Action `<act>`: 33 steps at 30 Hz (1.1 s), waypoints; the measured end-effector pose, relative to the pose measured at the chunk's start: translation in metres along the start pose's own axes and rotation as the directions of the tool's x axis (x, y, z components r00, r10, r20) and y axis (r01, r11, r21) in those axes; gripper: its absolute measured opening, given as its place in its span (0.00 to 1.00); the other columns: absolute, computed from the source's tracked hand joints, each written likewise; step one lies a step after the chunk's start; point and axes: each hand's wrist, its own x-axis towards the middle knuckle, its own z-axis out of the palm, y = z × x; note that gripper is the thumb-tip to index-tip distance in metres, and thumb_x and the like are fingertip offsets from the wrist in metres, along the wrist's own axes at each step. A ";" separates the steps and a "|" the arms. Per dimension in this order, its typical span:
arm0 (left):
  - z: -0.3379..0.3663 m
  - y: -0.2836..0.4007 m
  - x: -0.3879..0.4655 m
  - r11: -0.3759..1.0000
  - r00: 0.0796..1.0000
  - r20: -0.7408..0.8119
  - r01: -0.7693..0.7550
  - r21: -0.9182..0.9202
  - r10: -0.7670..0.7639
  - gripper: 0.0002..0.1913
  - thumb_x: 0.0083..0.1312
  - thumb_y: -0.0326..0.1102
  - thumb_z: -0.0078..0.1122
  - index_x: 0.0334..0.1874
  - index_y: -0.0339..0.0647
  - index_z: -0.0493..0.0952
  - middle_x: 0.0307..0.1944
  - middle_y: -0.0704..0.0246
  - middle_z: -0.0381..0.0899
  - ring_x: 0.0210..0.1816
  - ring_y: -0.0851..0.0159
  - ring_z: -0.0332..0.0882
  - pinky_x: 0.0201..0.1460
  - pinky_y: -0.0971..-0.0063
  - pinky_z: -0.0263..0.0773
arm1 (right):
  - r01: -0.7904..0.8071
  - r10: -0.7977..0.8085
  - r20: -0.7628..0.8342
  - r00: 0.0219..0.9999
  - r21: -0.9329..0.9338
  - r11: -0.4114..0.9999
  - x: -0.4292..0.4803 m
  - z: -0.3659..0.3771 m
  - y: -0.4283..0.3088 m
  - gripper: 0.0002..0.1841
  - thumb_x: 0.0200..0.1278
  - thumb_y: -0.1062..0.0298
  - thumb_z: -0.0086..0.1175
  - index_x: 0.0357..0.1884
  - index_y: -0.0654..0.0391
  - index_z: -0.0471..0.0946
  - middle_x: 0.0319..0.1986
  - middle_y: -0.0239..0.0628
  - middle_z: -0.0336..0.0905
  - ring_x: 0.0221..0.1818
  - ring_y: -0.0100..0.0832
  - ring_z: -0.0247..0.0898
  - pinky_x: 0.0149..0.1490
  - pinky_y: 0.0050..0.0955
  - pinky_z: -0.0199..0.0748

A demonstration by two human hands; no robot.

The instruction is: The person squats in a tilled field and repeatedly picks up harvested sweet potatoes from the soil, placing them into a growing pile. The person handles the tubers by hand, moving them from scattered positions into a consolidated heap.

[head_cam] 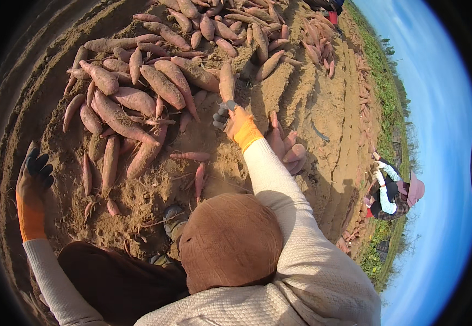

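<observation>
My right hand (pixel 236 122), in an orange glove with dark fingertips, grips the near end of a sweet potato (pixel 227 79). That root points away from me at the right side of a large heap of sweet potatoes (pixel 132 100). My left hand (pixel 34 183), gloved the same way, is at the far left over loose soil, apart from the heap. Its fingers are curled, and a brownish tip shows beyond them; whether this is a root or part of the glove is unclear. A smaller pile of sweet potatoes (pixel 288 148) lies right of my right forearm.
More sweet potatoes (pixel 207 26) extend the heap at the top, with another pile (pixel 319 42) to the right. Small roots (pixel 190 156) lie on the soil before my knee (pixel 231 240). A dark curved object (pixel 319 131) rests on the ridge. Another person (pixel 390 191) works at the right.
</observation>
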 end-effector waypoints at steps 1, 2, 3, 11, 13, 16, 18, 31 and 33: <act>0.006 -0.001 -0.004 1.000 0.999 -0.048 0.009 0.012 -0.008 0.32 0.79 0.53 0.52 0.80 0.47 0.63 0.62 0.71 0.77 0.50 0.73 0.78 0.50 0.79 0.74 | -0.021 0.022 -0.027 0.999 0.040 0.999 -0.022 -0.011 0.001 0.09 0.74 0.62 0.51 0.49 0.55 0.75 0.32 0.36 0.78 0.32 0.39 0.82 0.36 0.42 0.86; -0.025 -0.006 0.007 0.999 0.997 0.080 -0.010 0.031 0.008 0.34 0.78 0.54 0.52 0.81 0.47 0.61 0.66 0.70 0.74 0.52 0.72 0.76 0.52 0.78 0.73 | 0.055 -0.054 -0.010 0.998 0.072 0.996 -0.030 -0.035 0.012 0.09 0.74 0.62 0.50 0.48 0.55 0.76 0.34 0.38 0.78 0.32 0.40 0.82 0.37 0.44 0.86; -0.026 -0.007 0.006 0.999 0.998 0.058 0.007 0.034 -0.009 0.34 0.78 0.55 0.53 0.81 0.47 0.61 0.66 0.70 0.74 0.52 0.72 0.76 0.53 0.78 0.73 | 0.084 -0.079 -0.079 0.994 0.063 0.994 -0.043 -0.043 0.015 0.10 0.74 0.62 0.49 0.47 0.56 0.76 0.36 0.40 0.79 0.31 0.41 0.82 0.38 0.47 0.86; -0.008 -0.024 0.016 0.999 0.980 0.196 0.041 0.014 -0.043 0.41 0.74 0.59 0.58 0.83 0.47 0.58 0.66 0.69 0.75 0.53 0.70 0.77 0.53 0.76 0.74 | 0.180 -0.453 -0.617 0.644 -0.453 0.873 -0.094 -0.268 -0.016 0.25 0.73 0.53 0.55 0.60 0.64 0.75 0.31 0.38 0.85 0.30 0.42 0.83 0.40 0.35 0.80; -0.017 -0.005 0.004 1.000 0.994 0.111 0.008 0.029 -0.011 0.42 0.73 0.59 0.60 0.83 0.47 0.58 0.65 0.70 0.75 0.51 0.70 0.77 0.52 0.77 0.74 | -0.045 -0.677 -0.546 0.494 -0.793 0.607 -0.100 -0.183 -0.026 0.35 0.69 0.51 0.58 0.71 0.60 0.66 0.57 0.52 0.75 0.57 0.51 0.74 0.61 0.47 0.71; 0.001 0.000 -0.002 0.999 1.000 0.020 0.011 0.036 -0.012 0.40 0.74 0.56 0.61 0.82 0.46 0.59 0.59 0.72 0.78 0.47 0.73 0.77 0.47 0.80 0.74 | -0.170 -0.813 -0.300 0.498 -0.954 0.248 -0.119 -0.086 -0.052 0.41 0.66 0.49 0.59 0.77 0.59 0.61 0.71 0.57 0.66 0.74 0.53 0.62 0.74 0.48 0.62; 0.012 0.002 -0.003 1.000 0.998 0.051 0.025 0.016 -0.025 0.35 0.77 0.52 0.58 0.81 0.46 0.60 0.56 0.72 0.79 0.46 0.74 0.78 0.45 0.80 0.76 | -0.031 -0.787 -0.063 0.614 -0.998 0.056 -0.087 -0.049 -0.056 0.41 0.66 0.49 0.59 0.77 0.58 0.61 0.72 0.55 0.65 0.76 0.52 0.60 0.76 0.47 0.60; -0.016 -0.015 -0.007 0.997 0.997 -0.016 0.076 -0.010 -0.076 0.29 0.80 0.49 0.53 0.77 0.43 0.64 0.55 0.67 0.82 0.48 0.67 0.83 0.47 0.71 0.81 | -0.015 -0.374 0.181 0.910 -0.886 -0.463 0.019 0.136 -0.055 0.45 0.59 0.44 0.66 0.75 0.53 0.63 0.72 0.51 0.66 0.71 0.53 0.67 0.71 0.51 0.68; -0.019 -0.014 -0.006 0.997 0.997 -0.033 0.072 -0.016 -0.073 0.31 0.79 0.50 0.53 0.78 0.42 0.63 0.56 0.66 0.82 0.48 0.67 0.83 0.46 0.71 0.81 | 0.025 -0.329 0.175 0.928 -0.911 -0.412 0.012 0.141 -0.060 0.44 0.59 0.45 0.67 0.74 0.53 0.65 0.71 0.52 0.67 0.71 0.53 0.68 0.71 0.51 0.68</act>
